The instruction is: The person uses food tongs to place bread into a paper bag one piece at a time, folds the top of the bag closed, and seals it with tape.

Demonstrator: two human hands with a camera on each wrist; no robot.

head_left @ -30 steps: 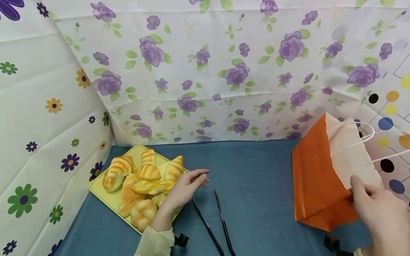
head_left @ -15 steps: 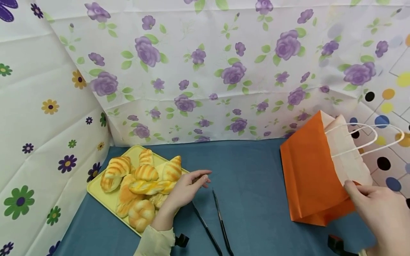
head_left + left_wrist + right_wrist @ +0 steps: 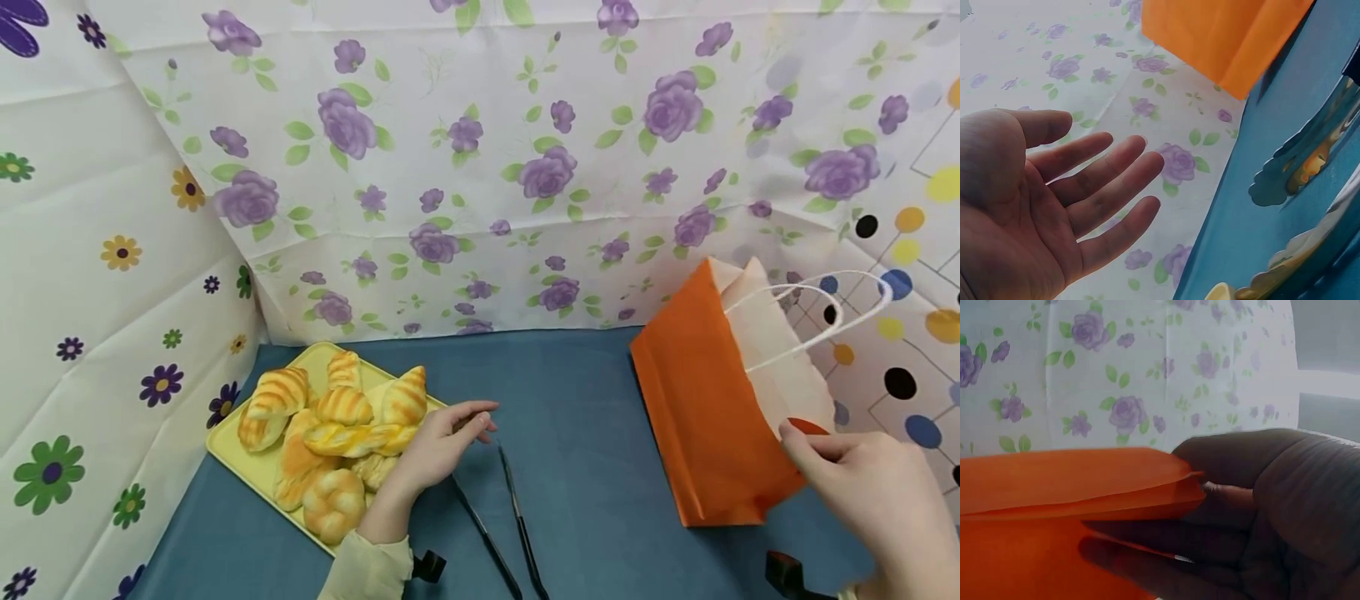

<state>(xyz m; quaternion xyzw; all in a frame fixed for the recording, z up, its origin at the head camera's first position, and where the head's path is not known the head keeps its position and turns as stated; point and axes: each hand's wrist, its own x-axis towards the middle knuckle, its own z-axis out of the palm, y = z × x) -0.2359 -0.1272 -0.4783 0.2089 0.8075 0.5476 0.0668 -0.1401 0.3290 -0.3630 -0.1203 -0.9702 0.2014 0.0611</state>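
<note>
My right hand [image 3: 877, 483] pinches the near top edge of an orange paper bag [image 3: 697, 408] with a white inside and white cord handles. The bag leans, its mouth facing up and right. In the right wrist view, thumb and fingers lie on either side of the orange paper [image 3: 1054, 481]. My left hand [image 3: 435, 446] is held over the right side of a yellow tray [image 3: 318, 358], fingers loosely extended and holding nothing; the left wrist view shows its palm [image 3: 1016, 250]. Several bread pieces, among them a twisted loaf [image 3: 356, 437], fill the tray.
Metal tongs [image 3: 486, 537] with black handles lie spread on the blue cloth [image 3: 592, 433], just right of the left hand. Their scalloped tips [image 3: 1269, 184] show in the left wrist view. Behind the cloth rises a floral sheet [image 3: 487, 192]; a dotted one [image 3: 930, 375] hangs at right.
The orange bag has shifted left, its top swinging left together with my right hand. The left hand stays almost where it was. Tray, bread and tongs keep their places.
</note>
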